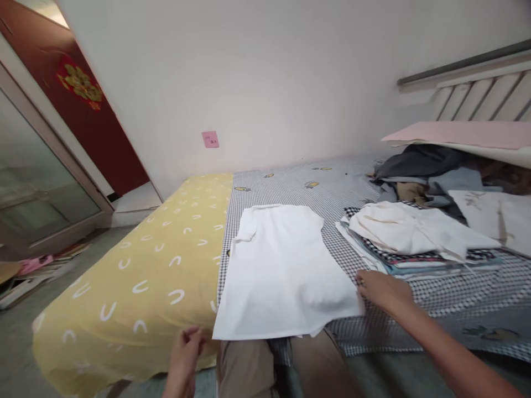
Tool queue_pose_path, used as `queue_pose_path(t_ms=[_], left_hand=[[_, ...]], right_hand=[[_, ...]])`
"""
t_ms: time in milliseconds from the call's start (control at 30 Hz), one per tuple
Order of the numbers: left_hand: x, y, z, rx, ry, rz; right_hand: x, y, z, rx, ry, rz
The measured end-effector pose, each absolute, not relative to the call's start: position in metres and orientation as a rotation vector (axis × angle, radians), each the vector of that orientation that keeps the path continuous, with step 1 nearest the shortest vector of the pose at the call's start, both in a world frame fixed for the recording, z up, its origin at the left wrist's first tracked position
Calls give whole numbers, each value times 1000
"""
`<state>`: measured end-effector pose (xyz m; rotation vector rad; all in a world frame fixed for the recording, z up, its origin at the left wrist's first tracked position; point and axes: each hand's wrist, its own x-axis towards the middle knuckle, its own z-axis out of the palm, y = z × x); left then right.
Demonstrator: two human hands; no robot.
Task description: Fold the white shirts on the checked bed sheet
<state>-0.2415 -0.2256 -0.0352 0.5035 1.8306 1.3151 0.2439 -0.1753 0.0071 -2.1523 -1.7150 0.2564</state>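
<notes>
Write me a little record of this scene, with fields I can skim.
Centre: white garment, spread on the checked sheet
Left hand: curled, beside the garment's near left corner, apart from it
Right hand: at the garment's right edge; grip unclear
Far right: folded clothes, stacked
Far left: yellow sheet
Wall: pink note

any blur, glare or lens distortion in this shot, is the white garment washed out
Head view: the red-brown door leans steeply, probably wide-angle distortion; head view: the white garment is bright, though faint creases show; head view: the left hand looks slightly soft.
</notes>
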Motion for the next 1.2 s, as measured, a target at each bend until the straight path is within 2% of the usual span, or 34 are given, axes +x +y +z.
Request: queue_pose_path(t_ms=[67, 167, 267, 367, 500, 733, 933, 1200], left_hand=[[-244, -218, -19, 788, 1941, 1447], [-206, -195, 14, 1645, 1887, 1458], [-140, -171, 32, 2145, 1636, 1178], [-90, -151, 28, 2388, 1384, 747], [-73, -121, 12, 2429, 1303, 400], [-116, -30, -7, 2469, 1597, 252], [-154, 37, -15, 2352, 1911, 303], [-154, 84, -30, 2204, 2249, 420]], right_hand=[[230, -162, 20, -2064, -1868, 60], [184, -127, 28, -1830, -1935, -209], [136, -93, 5, -1747, -1918, -218], [114, -74, -34, -1791, -2033, -18], [116, -70, -60, -1817, -2106, 99], [121, -68, -72, -1826, -2108, -66], [126, -67, -87, -1748, -2098, -204], [131, -65, -98, -1704, -2071, -267]])
